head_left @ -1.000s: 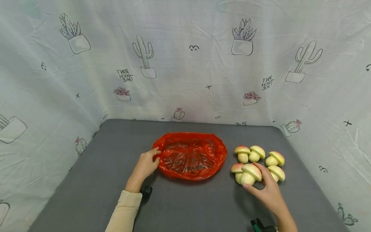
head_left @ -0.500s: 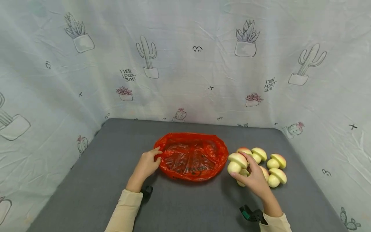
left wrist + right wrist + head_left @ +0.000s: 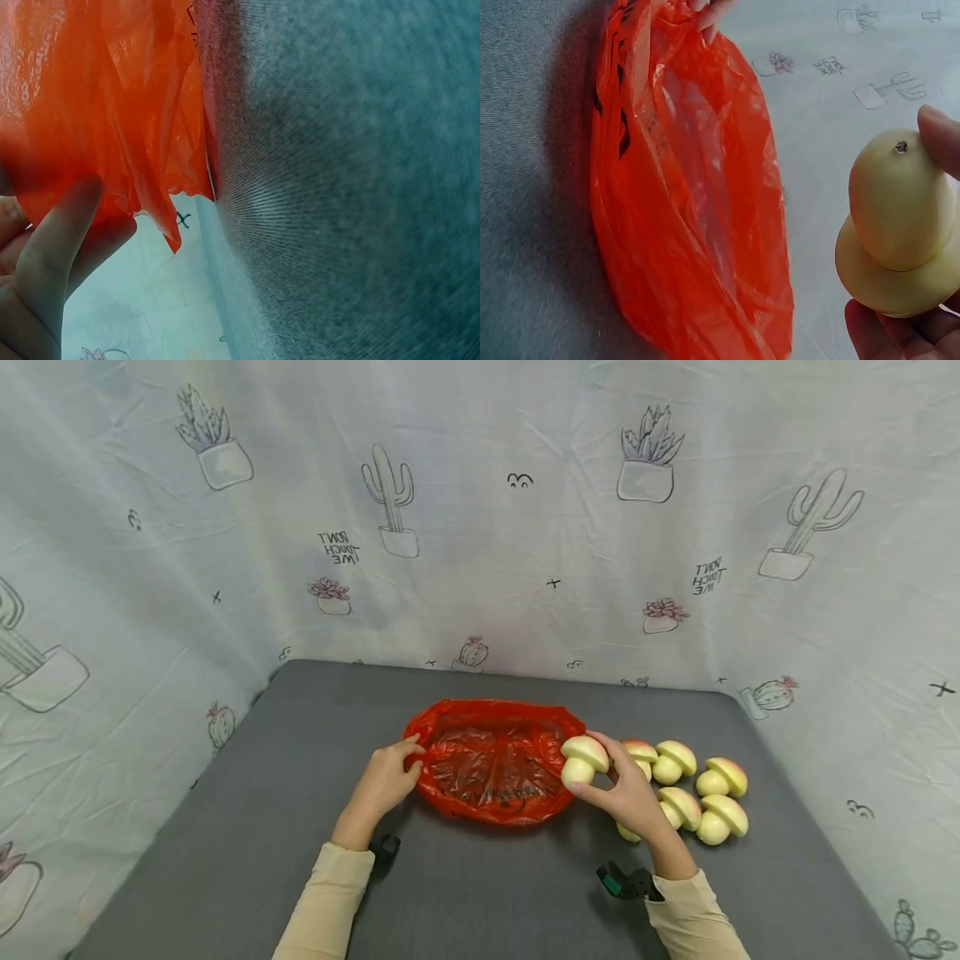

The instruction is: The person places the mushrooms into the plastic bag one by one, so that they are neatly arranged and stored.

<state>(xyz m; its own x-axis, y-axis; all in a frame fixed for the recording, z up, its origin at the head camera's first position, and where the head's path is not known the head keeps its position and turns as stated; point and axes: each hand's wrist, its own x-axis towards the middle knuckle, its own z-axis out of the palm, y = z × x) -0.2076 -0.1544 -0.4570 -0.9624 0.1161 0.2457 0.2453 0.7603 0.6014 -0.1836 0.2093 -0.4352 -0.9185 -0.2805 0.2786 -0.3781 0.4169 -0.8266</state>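
Note:
A red plastic bag stands on the grey table with its mouth spread wide. At its left rim, my left hand pinches the bag's edge; in the left wrist view the thumb lies close against the orange-red film. Raised by the bag's right rim, a pale yellow toy mushroom is held between thumb and fingers of my right hand. The right wrist view shows the mushroom's rounded stem and a small dark mark on its end.
Several more toy mushrooms with reddish-tinged caps sit in a group right of the bag, partly behind the right hand. The grey table is backed by a white curtain printed with cacti.
My right hand has lifted the mushroom from the group and carried it left to the bag's right rim. My left hand has kept its place on the bag.

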